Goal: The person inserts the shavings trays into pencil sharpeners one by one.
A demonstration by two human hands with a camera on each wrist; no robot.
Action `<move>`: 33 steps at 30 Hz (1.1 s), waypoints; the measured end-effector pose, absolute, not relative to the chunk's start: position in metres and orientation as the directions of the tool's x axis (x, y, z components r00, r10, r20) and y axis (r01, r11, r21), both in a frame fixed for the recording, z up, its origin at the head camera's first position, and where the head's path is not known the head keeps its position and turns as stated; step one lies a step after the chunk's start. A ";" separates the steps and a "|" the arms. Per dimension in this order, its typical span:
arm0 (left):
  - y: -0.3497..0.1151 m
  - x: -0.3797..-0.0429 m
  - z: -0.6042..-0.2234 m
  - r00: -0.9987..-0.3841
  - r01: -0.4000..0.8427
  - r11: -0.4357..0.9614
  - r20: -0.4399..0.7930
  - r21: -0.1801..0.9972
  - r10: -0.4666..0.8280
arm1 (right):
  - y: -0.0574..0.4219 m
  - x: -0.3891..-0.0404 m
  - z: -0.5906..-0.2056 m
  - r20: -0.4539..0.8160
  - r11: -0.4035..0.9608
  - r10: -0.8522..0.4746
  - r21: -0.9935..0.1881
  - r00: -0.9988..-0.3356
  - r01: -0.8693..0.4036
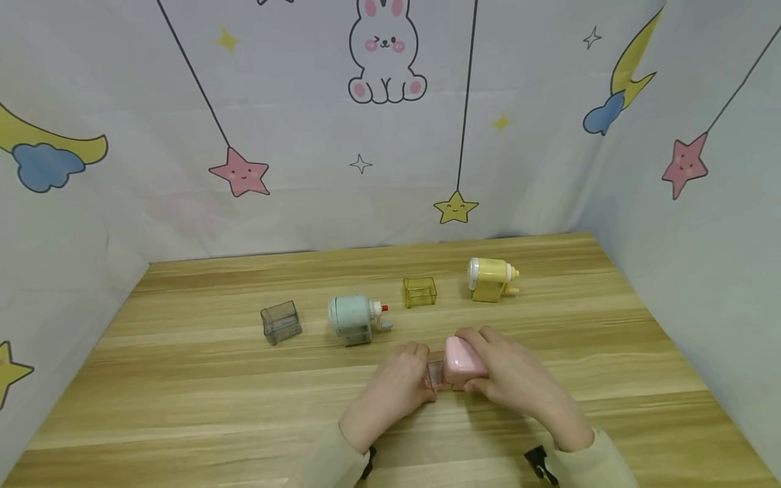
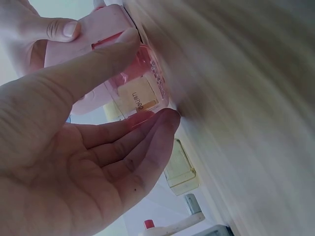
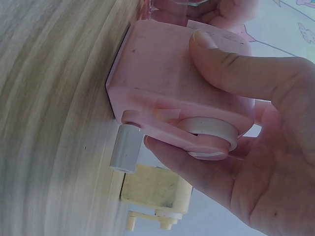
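A pink crank pencil sharpener [image 3: 157,64] stands on the table with its handle toward the right. My right hand [image 1: 509,376] grips its body, thumb on the near side and fingers on the far side. My left hand [image 1: 393,383] pinches the clear pink shavings drawer [image 2: 147,73] between thumb and fingertips at the sharpener's left end. The drawer sticks partly out of the body, and dark shavings show along its bottom in the left wrist view. A white knob [image 3: 127,147] tips the pink crank [image 3: 167,130], which no finger turns.
Behind the hands stand a pale blue sharpener [image 1: 350,315] and a yellow sharpener [image 1: 491,271]. A clear yellow drawer [image 1: 419,293] lies between them, and a clear grey drawer [image 1: 282,322] lies at the left. A printed cloth [image 1: 305,122] closes off the back and sides.
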State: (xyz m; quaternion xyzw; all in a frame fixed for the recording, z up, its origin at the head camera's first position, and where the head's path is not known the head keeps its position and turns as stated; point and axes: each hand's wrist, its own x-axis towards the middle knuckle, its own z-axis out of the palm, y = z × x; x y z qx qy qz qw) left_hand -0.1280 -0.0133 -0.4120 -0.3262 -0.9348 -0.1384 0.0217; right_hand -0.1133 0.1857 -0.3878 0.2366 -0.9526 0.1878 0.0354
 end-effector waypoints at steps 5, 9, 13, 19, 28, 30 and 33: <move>-0.012 -0.129 -0.412 -0.788 0.614 0.750 0.124 0.247 0.604 | 0.185 -0.113 -0.388 0.147 0.816 -0.439 -0.347 -0.887 -0.461; -0.011 -0.130 -0.412 -0.789 0.613 0.754 0.122 0.237 0.603 | 0.185 -0.114 -0.389 0.155 0.812 -0.446 -0.345 -0.882 -0.471; -0.010 -0.131 -0.411 -0.783 0.621 0.750 0.127 0.228 0.609 | 0.185 -0.115 -0.389 0.164 0.804 -0.456 -0.345 -0.875 -0.484; -0.009 -0.132 -0.410 -0.783 0.620 0.747 0.128 0.238 0.609 | 0.184 -0.116 -0.389 0.168 0.794 -0.468 -0.350 -0.867 -0.497; -0.006 -0.132 -0.410 -0.767 0.640 0.736 0.140 0.221 0.626 | 0.185 -0.116 -0.389 0.167 0.797 -0.469 -0.344 -0.868 -0.497; -0.006 -0.132 -0.410 -0.763 0.646 0.731 0.147 0.218 0.630 | 0.185 -0.115 -0.389 0.163 0.798 -0.467 -0.346 -0.869 -0.493; -0.005 -0.133 -0.411 -0.756 0.654 0.726 0.150 0.213 0.637 | 0.186 -0.115 -0.390 0.158 0.801 -0.464 -0.346 -0.872 -0.489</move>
